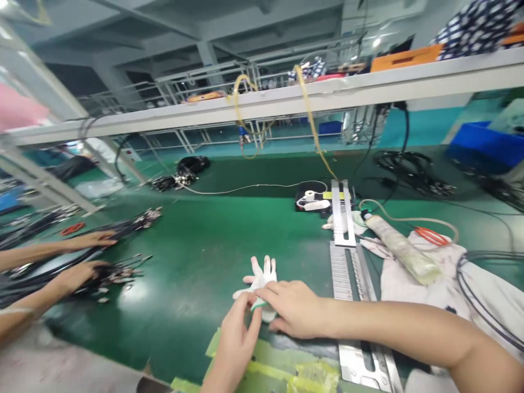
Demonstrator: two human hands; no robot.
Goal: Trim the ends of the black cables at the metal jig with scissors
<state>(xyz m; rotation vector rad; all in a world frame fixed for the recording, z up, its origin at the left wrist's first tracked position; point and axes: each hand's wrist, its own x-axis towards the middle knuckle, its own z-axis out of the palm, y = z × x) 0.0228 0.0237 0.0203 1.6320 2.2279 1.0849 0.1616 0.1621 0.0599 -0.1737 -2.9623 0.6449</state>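
A white work glove (262, 275) with a green cuff lies on the green table (213, 245), fingers pointing away from me. My left hand (235, 338) pinches the glove's cuff from below. My right hand (292, 308) lies over the cuff end from the right and grips it too. Both hands meet at the glove near the table's front edge, above strips of yellow-green tape (286, 371).
A metal ruled rail (344, 240) runs away from me just right of my hands. White cloth (413, 284), a tube and orange-handled scissors (432, 236) lie to the right. At the left, another person's hands (79, 256) handle black cable bundles (123, 224). A blue bin (483, 144) stands at the far right.
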